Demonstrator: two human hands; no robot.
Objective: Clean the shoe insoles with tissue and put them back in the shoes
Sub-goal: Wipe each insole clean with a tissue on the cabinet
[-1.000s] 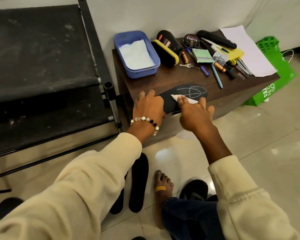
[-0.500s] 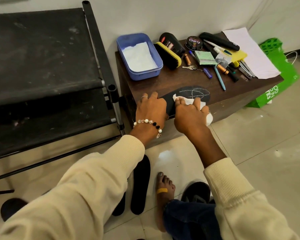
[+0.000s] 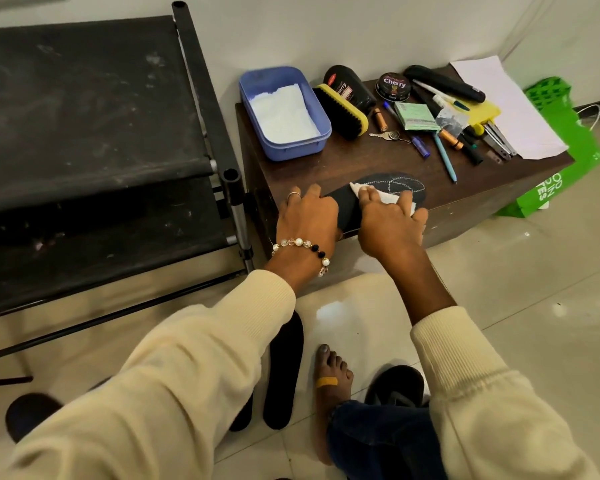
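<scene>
Insole (image 3: 347,206) lies flat at the near edge of the counter (image 3: 361,161), giving a firm backing for wiping. Left hand (image 3: 307,220) rests on its heel end, fingers extended, likely pinning it against sliding. Right hand (image 3: 390,223) presses tissue (image 3: 383,195) onto it, fingers straight. A second insole (image 3: 284,368) waits on the floor.

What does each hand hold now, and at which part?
The right hand presses a tissue onto the insole middle. The left hand rests on its near end.
</scene>
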